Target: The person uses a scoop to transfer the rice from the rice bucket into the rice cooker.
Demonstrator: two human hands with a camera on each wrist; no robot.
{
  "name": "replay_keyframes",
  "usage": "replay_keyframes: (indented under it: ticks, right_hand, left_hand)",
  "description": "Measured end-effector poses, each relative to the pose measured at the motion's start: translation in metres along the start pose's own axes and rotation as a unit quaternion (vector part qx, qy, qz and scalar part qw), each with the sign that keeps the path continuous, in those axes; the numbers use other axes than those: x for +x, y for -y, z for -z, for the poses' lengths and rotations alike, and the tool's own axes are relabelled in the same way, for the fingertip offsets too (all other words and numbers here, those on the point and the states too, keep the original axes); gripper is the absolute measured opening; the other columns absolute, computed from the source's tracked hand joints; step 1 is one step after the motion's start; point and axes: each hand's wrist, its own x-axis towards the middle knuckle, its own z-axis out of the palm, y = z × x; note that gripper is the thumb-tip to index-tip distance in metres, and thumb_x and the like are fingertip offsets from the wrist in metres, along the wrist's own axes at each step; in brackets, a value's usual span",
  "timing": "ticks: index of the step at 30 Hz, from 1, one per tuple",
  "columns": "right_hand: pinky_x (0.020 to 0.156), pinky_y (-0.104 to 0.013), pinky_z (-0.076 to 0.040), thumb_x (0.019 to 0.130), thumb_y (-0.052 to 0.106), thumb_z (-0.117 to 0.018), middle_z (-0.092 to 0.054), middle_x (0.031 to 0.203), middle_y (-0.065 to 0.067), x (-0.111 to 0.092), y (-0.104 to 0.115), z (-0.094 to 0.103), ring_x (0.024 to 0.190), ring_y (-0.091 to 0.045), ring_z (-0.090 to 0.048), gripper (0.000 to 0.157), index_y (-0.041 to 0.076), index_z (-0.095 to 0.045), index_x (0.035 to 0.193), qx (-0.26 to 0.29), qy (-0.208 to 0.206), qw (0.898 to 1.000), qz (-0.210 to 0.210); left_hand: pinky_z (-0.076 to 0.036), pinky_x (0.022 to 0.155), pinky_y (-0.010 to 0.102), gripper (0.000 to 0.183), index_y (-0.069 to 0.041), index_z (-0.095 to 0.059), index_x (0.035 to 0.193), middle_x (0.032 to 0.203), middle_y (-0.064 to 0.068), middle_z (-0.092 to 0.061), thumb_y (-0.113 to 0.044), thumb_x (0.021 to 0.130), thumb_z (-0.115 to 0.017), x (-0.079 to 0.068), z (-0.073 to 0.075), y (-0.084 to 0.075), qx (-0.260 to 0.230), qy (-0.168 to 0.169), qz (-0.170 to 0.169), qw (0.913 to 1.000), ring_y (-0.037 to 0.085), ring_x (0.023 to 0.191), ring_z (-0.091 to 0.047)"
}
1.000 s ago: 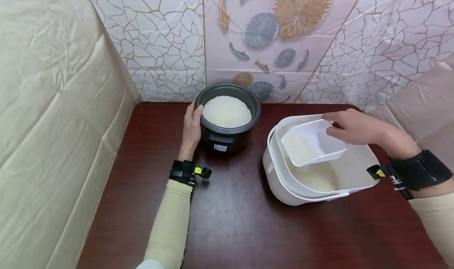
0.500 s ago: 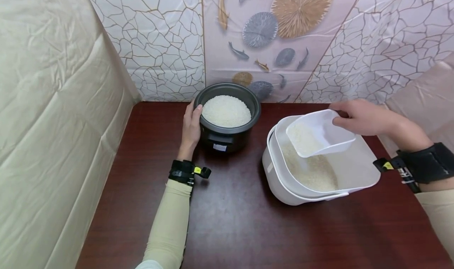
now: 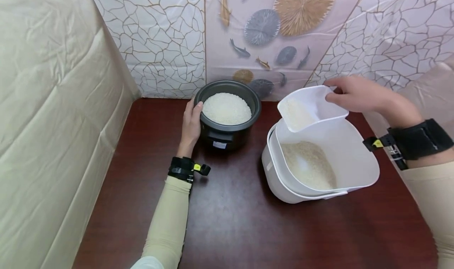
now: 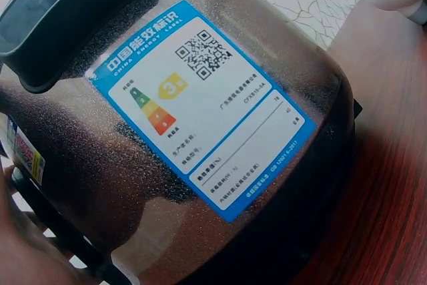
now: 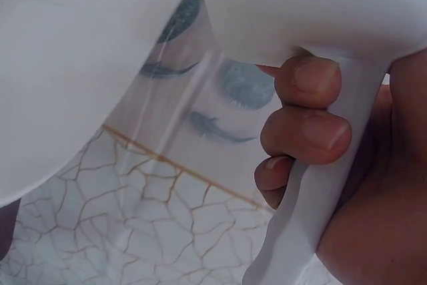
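Note:
My left hand [image 3: 191,123] holds the left side of a black rice cooker [image 3: 230,137], thumb up at the rim. In the left wrist view its fingers [image 4: 40,231] curl at the side handle [image 4: 60,221]. A mound of white rice [image 3: 227,108] fills much of the cooker's pot. With curled fingers, my right hand [image 3: 365,97] grips a white scoop [image 3: 324,99] by its handle [image 5: 333,165]. Rice [image 3: 297,114] lies in the scoop, which is raised over the back left of a white rice bin [image 3: 283,184]. More rice [image 3: 317,168] covers the bin's bottom.
The dark red wooden table [image 3: 227,221] carries the cooker and, to its right, the bin. A patterned cloth [image 3: 170,40] hangs right behind them. Beige quilted cloth [image 3: 56,103] rises along the left side. An energy label [image 4: 207,111] is stuck on the cooker.
My right hand first drew the scoop slightly right and up, then raised it toward the back and left with rice in it. The left hand has stayed on the cooker.

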Motion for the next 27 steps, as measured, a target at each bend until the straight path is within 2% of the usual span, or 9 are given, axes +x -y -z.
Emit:
replay_keyframes:
  ticks: [4,8,14,17,21,24,27]
  right_hand:
    - [0.082,-0.054,-0.055,0.106,0.015,-0.053,-0.07,0.117,-0.027,0.017,0.009,0.004,0.092,-0.033,-0.066,0.043,-0.01,-0.057,0.141,-0.005,-0.005,1.0,0.005]
    - [0.084,-0.053,-0.052,0.107,0.017,-0.049,-0.069,0.119,-0.027,0.034,0.016,0.007,0.094,-0.033,-0.064,0.046,-0.009,-0.056,0.143,0.001,-0.005,1.0,0.002]
    - [0.075,-0.044,-0.045,0.106,0.019,-0.047,-0.067,0.098,-0.015,0.059,0.027,0.009,0.085,-0.029,-0.057,0.032,0.001,-0.069,0.121,-0.004,-0.025,1.0,0.013]
    - [0.077,-0.046,-0.046,0.105,0.021,-0.047,-0.069,0.098,-0.017,0.072,0.034,0.006,0.086,-0.032,-0.059,0.034,0.0,-0.07,0.118,-0.015,-0.038,0.999,0.012]
    - [0.083,-0.052,-0.048,0.104,0.023,-0.046,-0.071,0.104,-0.021,0.088,0.044,-0.002,0.091,-0.036,-0.061,0.039,-0.002,-0.07,0.123,-0.027,-0.049,0.998,0.001]
    - [0.082,-0.055,-0.048,0.103,0.024,-0.047,-0.07,0.101,-0.022,0.096,0.051,-0.009,0.09,-0.039,-0.06,0.039,-0.003,-0.07,0.119,-0.037,-0.058,0.998,-0.007]
    - [0.076,-0.054,-0.048,0.102,0.023,-0.048,-0.067,0.092,-0.02,0.102,0.056,-0.015,0.086,-0.04,-0.059,0.033,-0.001,-0.069,0.104,-0.053,-0.073,0.996,-0.011]
  left_hand:
    - [-0.035,0.117,0.047,0.053,-0.006,-0.047,0.16,0.153,0.019,-0.048,-0.027,0.111,-0.044,0.0,0.001,0.0,0.002,0.004,0.005,1.0,0.029,0.14,-0.046]
    - [-0.035,0.117,0.048,0.052,-0.007,-0.048,0.16,0.153,0.019,-0.048,-0.028,0.112,-0.044,0.0,0.002,-0.001,0.003,0.003,0.005,1.0,0.029,0.14,-0.046]
    - [-0.036,0.117,0.048,0.053,-0.004,-0.048,0.159,0.152,0.02,-0.049,-0.027,0.111,-0.044,0.0,0.003,-0.003,0.008,0.004,0.008,0.9999,0.03,0.14,-0.047]
    - [-0.035,0.117,0.048,0.052,-0.003,-0.047,0.159,0.152,0.02,-0.049,-0.025,0.112,-0.044,-0.001,0.004,-0.005,0.011,0.003,0.009,0.9999,0.031,0.141,-0.046]
    - [-0.036,0.116,0.048,0.051,-0.003,-0.048,0.158,0.151,0.022,-0.049,-0.024,0.112,-0.043,-0.001,0.005,-0.003,0.013,0.003,0.007,0.9999,0.032,0.138,-0.048]
    - [-0.036,0.114,0.049,0.051,-0.006,-0.049,0.158,0.151,0.022,-0.049,-0.027,0.112,-0.043,0.003,0.004,0.01,0.01,0.003,0.001,0.9999,0.033,0.135,-0.048]
    - [-0.036,0.114,0.05,0.052,-0.012,-0.05,0.159,0.151,0.019,-0.05,-0.034,0.112,-0.043,0.008,0.003,0.028,0.008,0.0,-0.006,1.0,0.032,0.134,-0.048]
